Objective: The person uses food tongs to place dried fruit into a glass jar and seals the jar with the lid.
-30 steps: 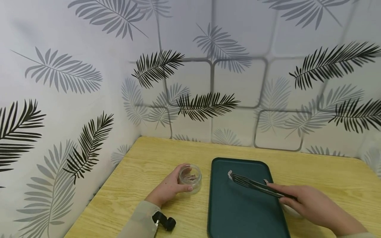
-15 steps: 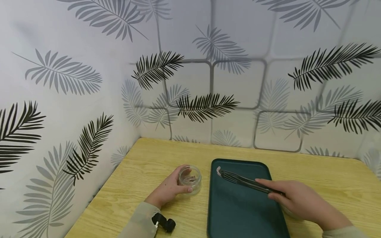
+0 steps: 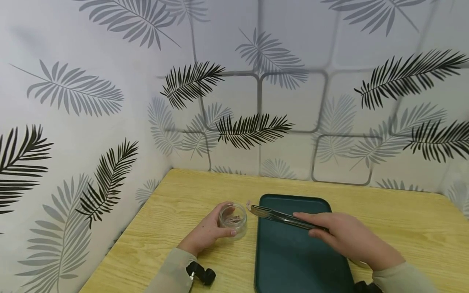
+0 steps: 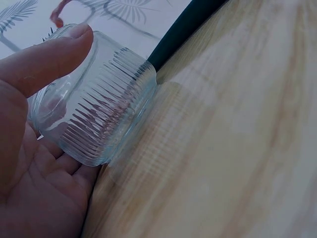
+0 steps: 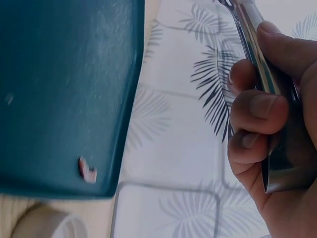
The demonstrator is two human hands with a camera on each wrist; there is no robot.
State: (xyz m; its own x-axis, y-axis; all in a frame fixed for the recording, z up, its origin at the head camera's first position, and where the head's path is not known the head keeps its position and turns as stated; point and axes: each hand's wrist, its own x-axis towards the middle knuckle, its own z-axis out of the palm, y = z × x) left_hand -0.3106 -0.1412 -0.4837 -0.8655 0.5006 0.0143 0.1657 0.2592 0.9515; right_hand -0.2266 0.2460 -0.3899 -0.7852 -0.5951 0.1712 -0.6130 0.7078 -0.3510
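Left hand (image 3: 209,231) curls round a glass jar (image 3: 238,228), apparently steadying it; right hand (image 3: 349,237) squeezes tongs (image 3: 279,217) beside the jar, probably so the pinkish scrap (image 3: 248,205) cannot slip.

Head view bright, evenly lit; wrist views dimmer. Table (image 4: 223,148) beside glass jar (image 4: 106,106) carries faint reflection.

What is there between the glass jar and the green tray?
The head view shows a bare strip of table between the jar and the tray; above its far part, the tongs reach out with a small piece at their tips.
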